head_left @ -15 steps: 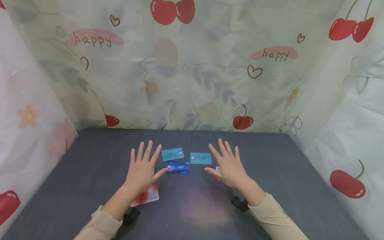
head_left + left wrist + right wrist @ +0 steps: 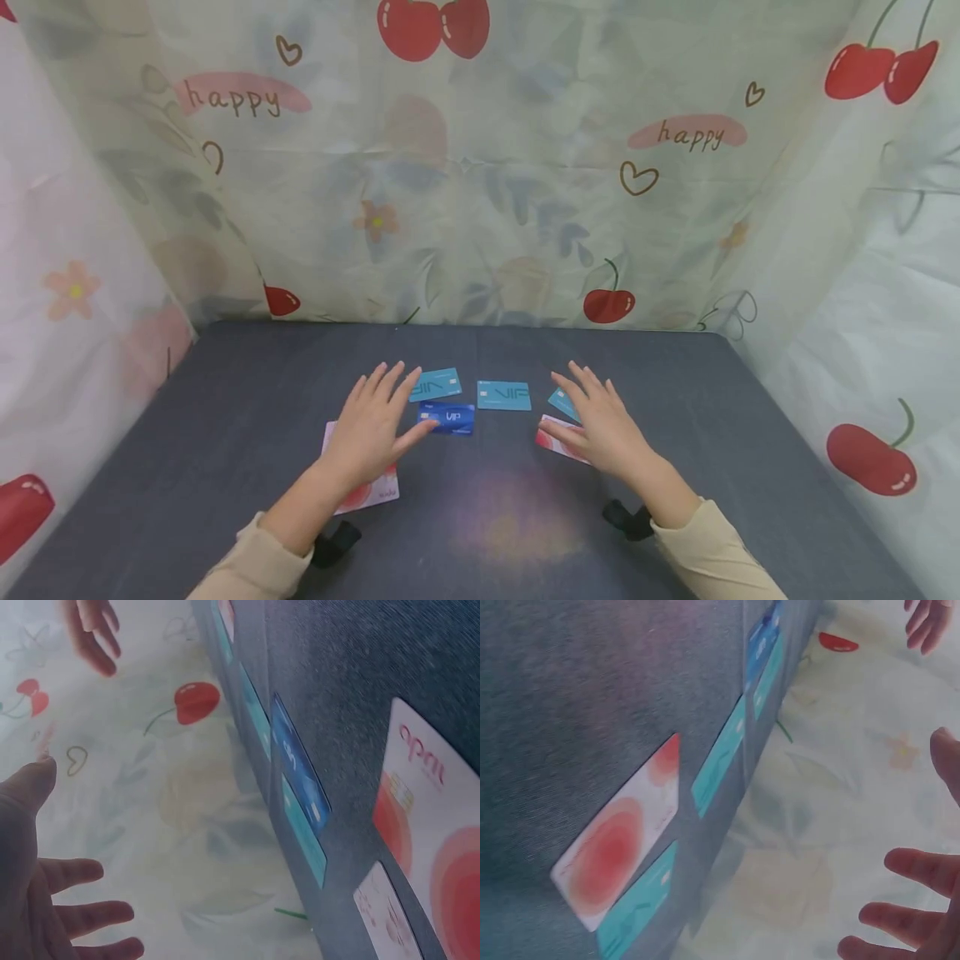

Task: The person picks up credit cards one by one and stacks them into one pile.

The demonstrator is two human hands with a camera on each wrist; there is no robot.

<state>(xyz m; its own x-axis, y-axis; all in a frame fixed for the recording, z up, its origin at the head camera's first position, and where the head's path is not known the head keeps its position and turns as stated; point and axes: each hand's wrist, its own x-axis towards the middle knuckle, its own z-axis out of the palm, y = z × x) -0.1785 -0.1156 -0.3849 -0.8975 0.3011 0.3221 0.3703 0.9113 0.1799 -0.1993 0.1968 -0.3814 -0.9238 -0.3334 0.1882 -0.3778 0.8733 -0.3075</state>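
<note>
My left hand (image 2: pixel 369 429) hovers with fingers spread over a red-and-white card (image 2: pixel 377 492), partly covering it. In the left wrist view, a smaller pale card (image 2: pixel 388 913) lies beside that card. My right hand (image 2: pixel 609 429) is held above another red-and-white card (image 2: pixel 557 440) and a teal card (image 2: pixel 562 404), hiding parts of both. Between the hands lie a teal VIP card (image 2: pixel 437 384), a second teal VIP card (image 2: pixel 504 396) and a dark blue VIP card (image 2: pixel 454 419). Neither hand holds anything.
The cards lie flat on a dark grey table (image 2: pixel 480 533). A cloth printed with cherries and hearts (image 2: pixel 480 242) hangs behind the table and along both sides. Black straps (image 2: pixel 628 521) circle the wrists.
Both hands' fingers have relaxed from a straighter spread. The right hand has shifted right, uncovering more of the teal and red-and-white cards there. The left hand has moved slightly right.
</note>
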